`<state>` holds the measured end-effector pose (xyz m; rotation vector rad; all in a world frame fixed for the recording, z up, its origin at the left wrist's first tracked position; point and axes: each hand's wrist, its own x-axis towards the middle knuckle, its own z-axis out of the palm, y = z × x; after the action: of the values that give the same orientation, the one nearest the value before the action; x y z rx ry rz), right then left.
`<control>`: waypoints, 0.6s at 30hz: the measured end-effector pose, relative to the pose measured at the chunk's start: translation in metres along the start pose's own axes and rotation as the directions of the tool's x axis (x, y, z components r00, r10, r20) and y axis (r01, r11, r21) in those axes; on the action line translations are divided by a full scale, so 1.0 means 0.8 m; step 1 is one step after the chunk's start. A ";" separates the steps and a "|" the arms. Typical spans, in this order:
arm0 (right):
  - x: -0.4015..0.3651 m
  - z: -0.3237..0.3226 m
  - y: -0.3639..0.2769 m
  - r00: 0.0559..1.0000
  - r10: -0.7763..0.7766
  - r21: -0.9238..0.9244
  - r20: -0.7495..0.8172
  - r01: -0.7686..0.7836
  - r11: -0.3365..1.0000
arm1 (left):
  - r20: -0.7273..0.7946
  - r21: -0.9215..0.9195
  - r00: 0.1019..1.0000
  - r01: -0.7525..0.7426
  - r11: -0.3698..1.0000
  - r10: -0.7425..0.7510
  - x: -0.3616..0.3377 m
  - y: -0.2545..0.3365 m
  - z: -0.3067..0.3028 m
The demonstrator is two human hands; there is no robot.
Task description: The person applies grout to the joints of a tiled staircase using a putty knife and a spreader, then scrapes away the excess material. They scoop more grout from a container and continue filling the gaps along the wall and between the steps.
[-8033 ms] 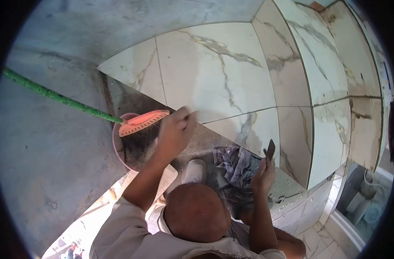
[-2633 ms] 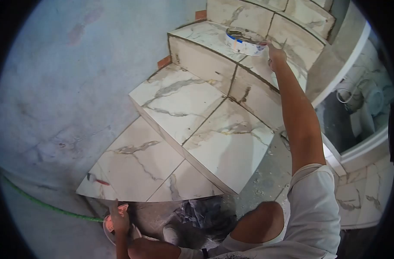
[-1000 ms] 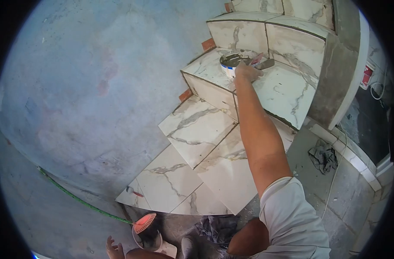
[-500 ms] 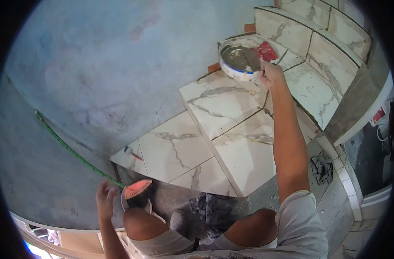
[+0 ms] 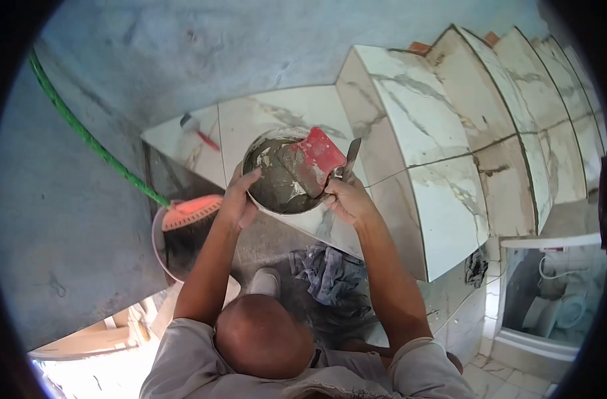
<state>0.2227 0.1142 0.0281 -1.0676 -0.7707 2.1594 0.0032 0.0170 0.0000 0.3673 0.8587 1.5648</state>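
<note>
Fingers of the left hand clasp a round tub at its left, above the tiled step. Grey paste likely makes it heavy; opposite sides suit gripping. A red scraper reaches the right hand, which grips the rim and a blade.

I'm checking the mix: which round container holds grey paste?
The tub held between the left hand and right hand; the pink-rimmed bucket is unheld, with the broom head at its mouth.
</note>
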 end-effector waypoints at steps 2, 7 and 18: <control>0.011 -0.014 0.027 0.996 0.033 -0.030 0.081 -0.031 0.999 | -0.039 -0.053 0.999 -0.011 0.999 0.009 -0.002 -0.015 -0.031; -0.010 -0.031 -0.001 0.987 -0.115 -0.675 -0.115 0.008 0.738 | -0.115 -0.120 0.992 -0.066 0.991 0.052 0.010 -0.034 -0.067; -0.013 0.035 -0.031 0.978 -0.084 -0.981 0.193 0.189 -0.044 | -0.148 0.090 0.964 -0.207 0.974 0.219 0.056 -0.062 -0.067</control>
<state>0.2108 0.1167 0.0651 -1.3750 -2.6376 1.0718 -0.0061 0.0415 -0.0814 0.4036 1.0279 1.7828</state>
